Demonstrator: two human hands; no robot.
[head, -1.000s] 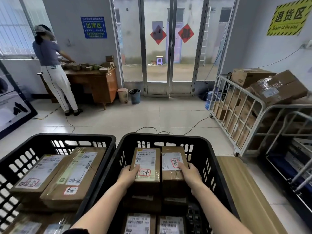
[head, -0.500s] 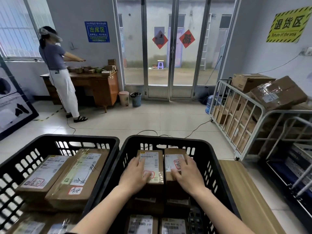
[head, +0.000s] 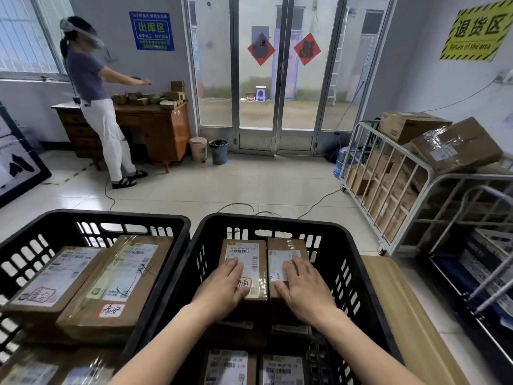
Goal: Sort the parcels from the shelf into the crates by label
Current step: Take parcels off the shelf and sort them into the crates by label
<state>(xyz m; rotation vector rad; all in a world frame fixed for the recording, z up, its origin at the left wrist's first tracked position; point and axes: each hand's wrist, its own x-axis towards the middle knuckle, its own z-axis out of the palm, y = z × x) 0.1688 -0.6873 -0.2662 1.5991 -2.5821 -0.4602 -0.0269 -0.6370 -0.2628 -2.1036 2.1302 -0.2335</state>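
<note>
Two black crates stand side by side, their long walls touching. In the right crate [head: 277,219], two brown parcels lie flat and edge to edge against its far wall, on top of other boxes. The left hand [head: 222,287] rests palm down on the left parcel [head: 244,252], fingers straight and spread over its white label, just above a red-outlined handwritten tag. The right hand [head: 305,290] lies the same way on the right parcel [head: 286,244], fingers flat across its label. Neither hand curls around anything, and the two hands are apart, one to each box. Two more labelled parcels [head: 227,368] sit lower at the crate's near end. The left crate [head: 97,213] holds two larger parcels [head: 122,279] side by side, tilted, each with a handwritten tag at its near edge. A wooden bench [head: 402,315] runs along the right crate's right wall. Beyond it stands a metal cart [head: 388,173] loaded with cartons. Another person [head: 88,79] stands at a wooden desk [head: 166,126] by the far wall.
</note>
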